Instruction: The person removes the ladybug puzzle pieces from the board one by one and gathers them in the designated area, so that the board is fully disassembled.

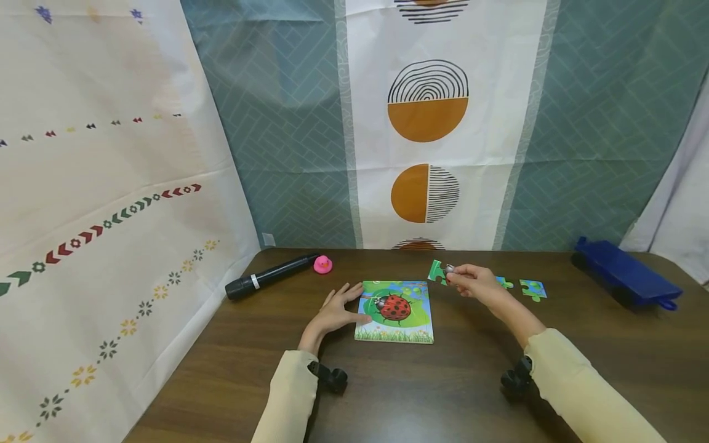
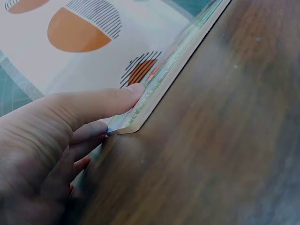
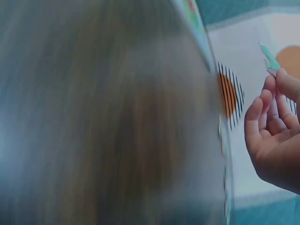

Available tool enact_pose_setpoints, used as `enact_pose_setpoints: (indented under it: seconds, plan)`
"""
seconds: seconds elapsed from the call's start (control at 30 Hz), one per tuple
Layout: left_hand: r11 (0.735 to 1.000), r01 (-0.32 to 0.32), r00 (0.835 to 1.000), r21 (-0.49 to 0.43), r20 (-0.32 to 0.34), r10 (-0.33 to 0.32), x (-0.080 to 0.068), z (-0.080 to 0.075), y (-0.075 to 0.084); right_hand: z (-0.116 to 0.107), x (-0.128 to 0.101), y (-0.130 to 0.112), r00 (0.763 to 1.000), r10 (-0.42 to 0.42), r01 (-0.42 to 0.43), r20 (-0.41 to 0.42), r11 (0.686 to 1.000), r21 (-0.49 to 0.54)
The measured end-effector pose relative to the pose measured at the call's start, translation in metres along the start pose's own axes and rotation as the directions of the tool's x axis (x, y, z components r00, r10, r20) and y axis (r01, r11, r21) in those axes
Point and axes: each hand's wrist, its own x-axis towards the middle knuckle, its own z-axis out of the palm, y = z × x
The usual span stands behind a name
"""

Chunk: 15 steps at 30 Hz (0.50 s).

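Dark wood table [image 1: 498, 394] against patterned curtains. Right hand [image 1: 475, 284] hovers off the surface, fingertips pinching a green puzzle piece [image 1: 437, 272] just past the far right corner of the ladybug puzzle board [image 1: 396, 311]; wrist raised, forearm angled in from near right. Left hand [image 1: 335, 311] lies flat, fingers straight, thumb [image 2: 101, 105] pressing the board's left edge to steady it. To seat the piece well, I judge: keep the board pinned, turn the piece so its tabs match the gap, lower it flat, don't force it. Two more loose pieces [image 1: 533, 288] lie right of the hand. Far left: black cylinder [image 1: 269, 277] beside a pink duck [image 1: 323, 264]. Far right: blue case [image 1: 628, 274].
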Motion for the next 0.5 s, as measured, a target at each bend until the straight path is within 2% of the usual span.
enact_pose_setpoints:
  seconds: [0.27, 0.5]
  plan:
    - [1.0, -0.002, 1.0, 0.016, -0.019, 0.002, 0.002, 0.0, 0.001, -0.036, -0.02, 0.022, 0.999, 0.032, -0.031, 0.026, 0.999, -0.037]
    - [1.0, 0.005, 1.0, 0.018, -0.007, -0.005, 0.002, 0.004, -0.001, -0.048, -0.032, 0.034, 0.997, 0.052, -0.049, 0.056, 0.997, -0.052]
